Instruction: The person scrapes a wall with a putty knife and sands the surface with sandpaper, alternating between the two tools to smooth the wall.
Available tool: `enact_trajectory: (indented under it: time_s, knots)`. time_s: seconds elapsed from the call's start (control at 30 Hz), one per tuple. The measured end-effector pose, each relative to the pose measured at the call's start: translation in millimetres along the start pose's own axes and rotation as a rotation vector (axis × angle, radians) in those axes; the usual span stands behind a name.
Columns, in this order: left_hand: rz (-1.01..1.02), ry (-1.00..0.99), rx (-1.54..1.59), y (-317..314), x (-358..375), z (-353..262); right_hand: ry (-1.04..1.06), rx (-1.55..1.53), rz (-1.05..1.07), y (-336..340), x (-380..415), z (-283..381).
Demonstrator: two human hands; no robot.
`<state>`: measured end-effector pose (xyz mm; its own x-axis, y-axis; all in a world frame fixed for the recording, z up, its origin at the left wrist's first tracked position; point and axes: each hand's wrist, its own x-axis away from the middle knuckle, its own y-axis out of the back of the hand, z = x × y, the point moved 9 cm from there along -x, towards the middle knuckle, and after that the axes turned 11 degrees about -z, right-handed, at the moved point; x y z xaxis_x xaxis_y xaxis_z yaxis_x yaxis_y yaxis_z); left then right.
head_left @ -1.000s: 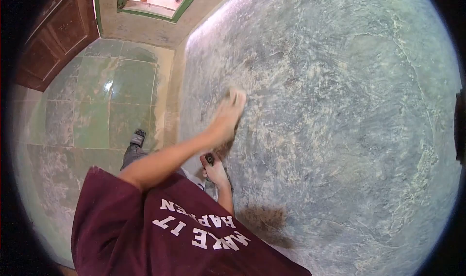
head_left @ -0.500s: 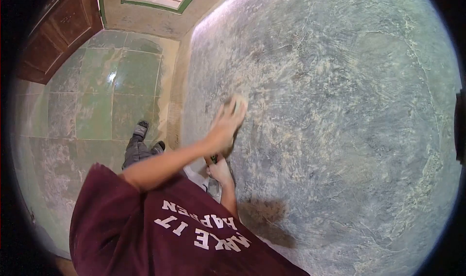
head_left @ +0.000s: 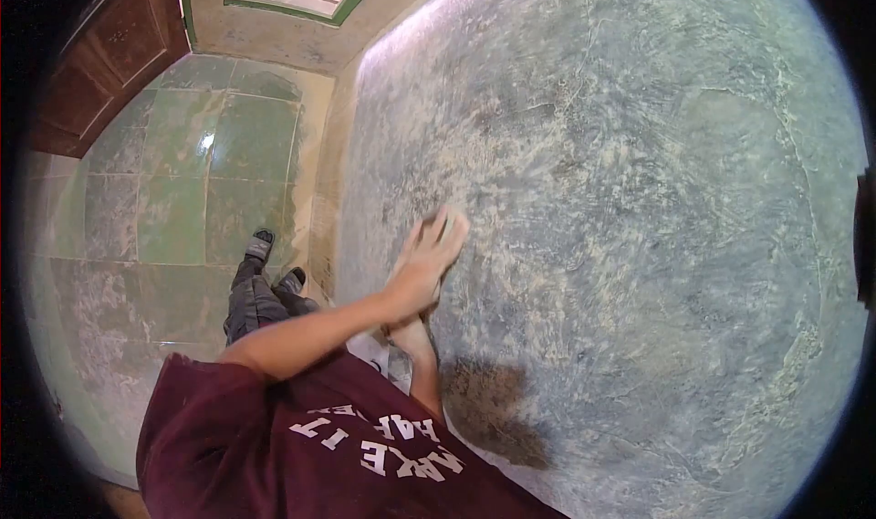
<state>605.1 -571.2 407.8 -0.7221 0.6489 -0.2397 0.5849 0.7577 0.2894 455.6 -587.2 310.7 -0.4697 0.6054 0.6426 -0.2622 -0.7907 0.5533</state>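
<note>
My left hand [head_left: 424, 268] lies against the grey mottled wall [head_left: 593, 245], its fingers stretched out and somewhat apart. Whether anything thin is under the palm is hidden. My right hand [head_left: 412, 338] is below it, partly covered by the left wrist. Its fingers look curled, but what they grip is hidden behind the left forearm. Close beneath the right hand, a whitish object [head_left: 379, 359] shows beside my maroon shirt [head_left: 301, 464].
Worn green floor tiles [head_left: 173, 218] spread to the left, where my feet [head_left: 262, 241] stand near the wall's base. A brown wooden door [head_left: 114, 53] is at upper left. A green-framed opening [head_left: 342, 12] is at the top. A dark damp-looking patch [head_left: 493, 409] marks the lower wall.
My left hand has slid slightly down the wall. It now covers the dark, green-marked piece that showed at my right hand, which has also dropped a little.
</note>
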Motion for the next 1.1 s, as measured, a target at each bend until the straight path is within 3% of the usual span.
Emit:
enact_trajectory:
  time_s: [0.07, 0.13, 0.23, 0.3, 0.33, 0.37, 0.43, 0.5, 0.7, 0.77, 0.83, 0.9, 0.97, 1.0, 1.1]
  knots:
    - [-0.339, -0.019, -0.063, 42, -73, 21, 0.015, -0.043, 0.011, -2, 1, 8]
    - [-0.393, -0.057, -0.129, 74, -137, 37, 0.046, -0.101, 0.032, -2, -4, 2]
    - [-0.362, 0.020, -0.029, 56, -102, 31, 0.071, -0.132, 0.057, -5, -3, -1]
    - [-0.255, 0.004, -0.085, 37, -45, 10, -0.054, -0.082, -0.021, -3, -2, -6]
    - [-0.197, -0.010, -0.077, 21, -29, 11, 0.024, -0.125, 0.012, -9, -22, -40]
    - [-0.134, -0.025, -0.067, 9, -24, 13, 0.027, -0.131, 0.012, -10, -25, -27]
    - [-0.179, 0.053, -0.114, 39, -80, 21, -0.066, -0.195, 0.031, -8, -10, 1]
    - [-0.342, -0.051, -0.210, 74, -130, 34, -0.034, -0.156, 0.020, -8, -13, -3]
    - [-0.235, -0.018, -0.126, 31, -67, 14, -0.008, -0.122, 0.017, -8, -20, -14]
    - [-0.308, 0.004, -0.102, 57, -111, 29, 0.005, -0.157, 0.026, -8, -17, -5]
    - [-0.350, -0.036, -0.299, 75, -146, 42, 0.009, -0.137, 0.041, -6, -12, 3]
    - [-0.392, -0.022, -0.217, 66, -115, 20, -0.004, -0.173, 0.051, -5, -17, -1]
    - [-0.158, 0.035, -0.111, 36, -68, 4, -0.069, -0.089, -0.014, -5, -15, -7]
    - [-0.180, 0.008, -0.114, 23, -64, 16, -0.058, -0.101, -0.008, -7, -17, -8]
    - [-0.257, -0.037, -0.293, 63, -115, 25, 0.011, -0.135, 0.037, -7, -18, -3]
